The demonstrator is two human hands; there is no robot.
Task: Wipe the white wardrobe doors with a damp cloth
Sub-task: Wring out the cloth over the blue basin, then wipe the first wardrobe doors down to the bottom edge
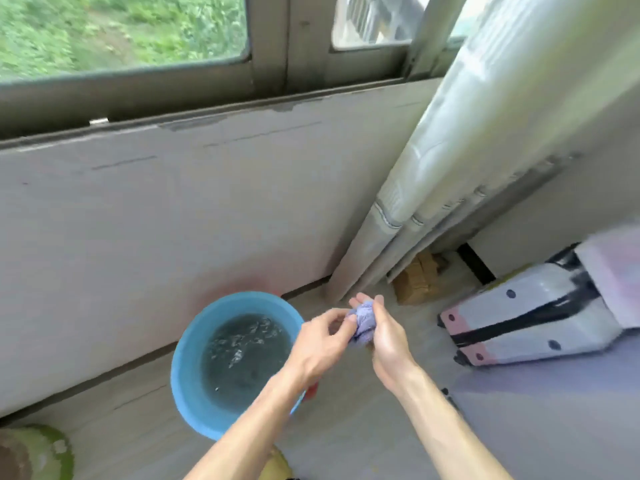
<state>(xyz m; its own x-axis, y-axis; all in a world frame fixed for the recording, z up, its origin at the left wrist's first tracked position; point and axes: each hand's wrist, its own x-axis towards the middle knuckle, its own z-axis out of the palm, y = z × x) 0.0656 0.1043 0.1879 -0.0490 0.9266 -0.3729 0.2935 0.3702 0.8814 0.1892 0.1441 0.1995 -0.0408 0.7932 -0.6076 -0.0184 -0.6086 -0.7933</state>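
Lilac cloth (362, 322), bunched into a tight wad, is held between both hands. The fingers (341, 320) of the left hand (322, 337) are curled, and the thumb and fingertips pinch the wad's left side. The right hand (388, 341) cups the wad from the right: its thumb lies along the near side and its fingertips (356, 301) show just above the cloth on the far side. Both hands therefore have hold of the cloth, and neither is spread open. How tightly they grip cannot be told, as the view is blurred.

The cloth is held above the floor (363, 427), just right of a blue basin (187, 358). In this view it lies outside the basin's rim. The left forearm crosses over the rim on the basin's right side. The basin stands on the floor against the foot of a pale wall (173, 220) and holds dark water (242, 355) with a rippled surface. A small red item (311, 390) shows at the basin's right edge, partly hidden by the forearm. What it is cannot be told.

Above the wall runs a grey-framed window (270, 46) with greenery beyond the glass. A pale curtain (450, 168) hangs from upper right down to the floor in the corner. A brown box (419, 278) sits just beside its lower end. Further right, a white suitcase (530, 323) with pink corners and black bands lies on the floor, well apart from the basin. At lower left, a round green and brown object (38, 452) is cut off by the frame edge.
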